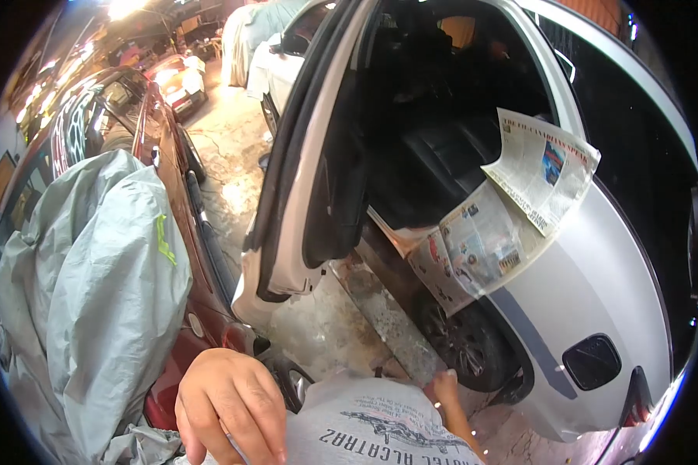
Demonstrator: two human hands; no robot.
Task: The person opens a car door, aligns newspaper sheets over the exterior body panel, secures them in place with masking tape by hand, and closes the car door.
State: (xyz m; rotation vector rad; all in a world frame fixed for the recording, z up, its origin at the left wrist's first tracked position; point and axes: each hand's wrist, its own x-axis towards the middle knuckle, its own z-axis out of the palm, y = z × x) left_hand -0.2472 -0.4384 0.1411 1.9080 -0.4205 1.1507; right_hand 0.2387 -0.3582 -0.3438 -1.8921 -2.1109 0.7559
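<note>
My left hand [229, 407] is raised close to the camera at the bottom, back of the hand up. Its fingers hang loosely downward, a little apart, and I see nothing in them. My right hand [445, 385] is lower, beside the rear wheel [473, 349] of a silver car [597, 279]; its fingers are too small and partly hidden to make out. Newspaper sheets [473, 240] drape over the car's rear side and door opening, apart from both hands. The rear door [298, 186] stands wide open, showing a dark seat [442, 159]. My grey printed shirt [364, 422] lies between my hands.
On the left, a red car [180, 364] is partly under a grey cover [101, 294]. A closed fuel flap [592, 361] is on the silver car's side. Behind are a white car [287, 66], another red car [182, 89] and concrete floor [225, 116].
</note>
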